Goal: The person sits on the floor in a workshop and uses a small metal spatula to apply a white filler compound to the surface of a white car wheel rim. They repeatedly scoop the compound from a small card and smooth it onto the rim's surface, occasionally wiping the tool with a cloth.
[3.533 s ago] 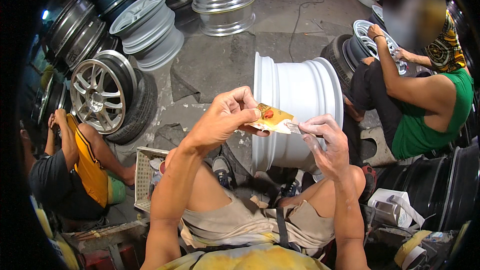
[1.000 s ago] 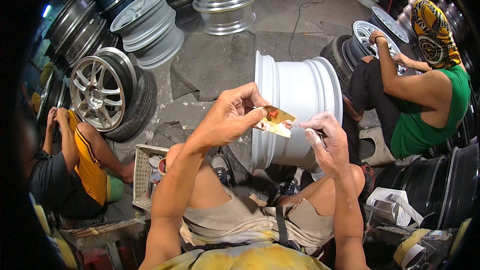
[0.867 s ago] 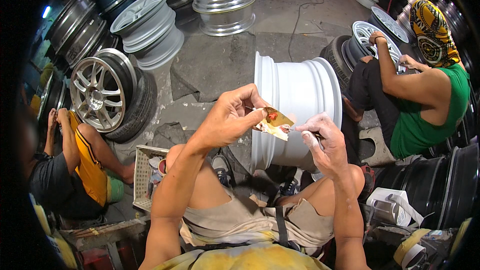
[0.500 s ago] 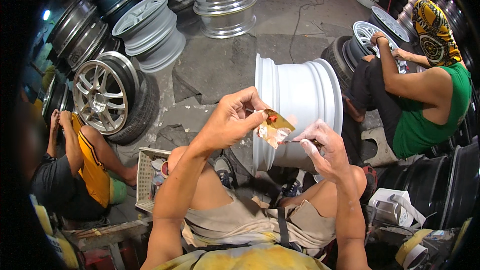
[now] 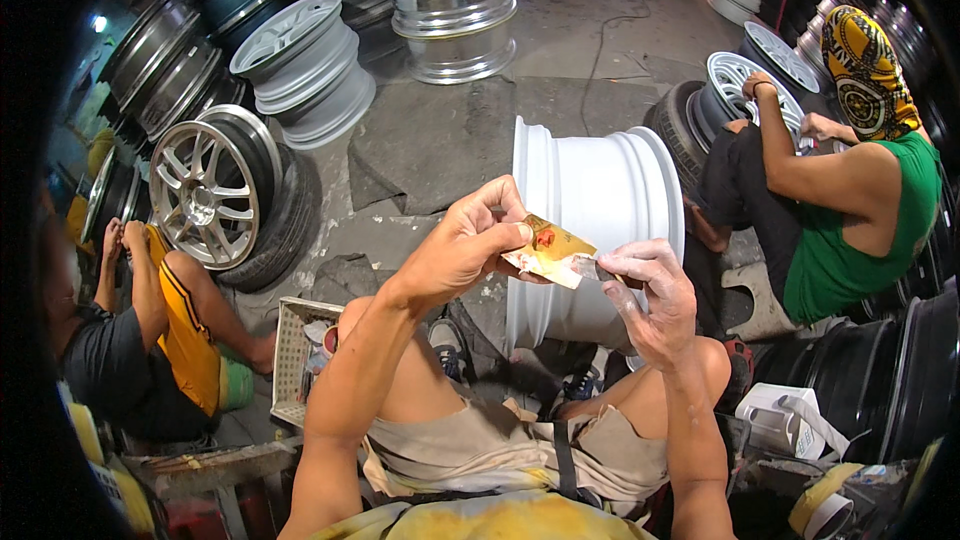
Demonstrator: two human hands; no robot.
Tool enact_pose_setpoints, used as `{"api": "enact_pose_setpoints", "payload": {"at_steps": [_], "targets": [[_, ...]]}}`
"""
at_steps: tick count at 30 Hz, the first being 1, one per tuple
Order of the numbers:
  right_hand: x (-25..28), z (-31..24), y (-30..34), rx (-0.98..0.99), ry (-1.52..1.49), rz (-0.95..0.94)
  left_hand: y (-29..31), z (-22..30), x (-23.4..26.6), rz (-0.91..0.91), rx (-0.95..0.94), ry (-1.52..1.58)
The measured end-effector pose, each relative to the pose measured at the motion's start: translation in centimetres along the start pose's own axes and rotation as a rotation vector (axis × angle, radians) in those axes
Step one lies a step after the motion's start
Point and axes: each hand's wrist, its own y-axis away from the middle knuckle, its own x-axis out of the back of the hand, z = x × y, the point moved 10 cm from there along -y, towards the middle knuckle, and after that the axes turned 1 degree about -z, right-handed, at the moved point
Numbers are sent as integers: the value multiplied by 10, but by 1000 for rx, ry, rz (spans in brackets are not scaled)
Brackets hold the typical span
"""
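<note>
Between the thumb and fingers of my left hand [image 5: 465,245] is a small yellow-brown card [image 5: 568,242], smeared with pale paste and a red blob. My right hand [image 5: 655,302], its fingertips dusted white, pinches a small flat metal scraper [image 5: 589,267]. The scraper's blade touches the paste at the card's right edge. Behind both hands, a light grey wheel rim [image 5: 600,175] lies on its side in front of my knees. My fingers partly hide the scraper's handle.
A cream plastic basket [image 5: 290,360] with small items stands left of my leg. At right, a person in a green top [image 5: 865,230] works on a silver rim [image 5: 725,75]; another person [image 5: 120,360] sits at left. A spoked wheel [image 5: 200,195] and stacked rims [image 5: 450,15] stand beyond.
The card has tilted flatter, and the scraper's blade has turned and now shows its flat face against the paste. At right, the co-worker's far hand has shifted.
</note>
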Motion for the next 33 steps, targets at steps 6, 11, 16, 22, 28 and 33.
{"api": "enact_pose_setpoints", "payload": {"at_steps": [6, 11, 16, 22, 28, 33], "targets": [[-3, -5, 0, 26, 98, -63, 3, 0, 7, 17, 12, -31], [2, -9, 2, 51, 234, -98, 4, 9, 15, 61, -41, -221], [3, -16, 0, 56, 248, -36, 3, 20, 12, 51, -175, -378], [-3, -13, -1, 15, 243, -63, 4, 21, 11, 41, -236, -434], [-11, -14, -5, -16, 209, -84, 5, 20, 8, 65, -255, -433], [-3, -12, -5, 20, 254, -34, 5, 23, 6, 73, -255, -460]]}}
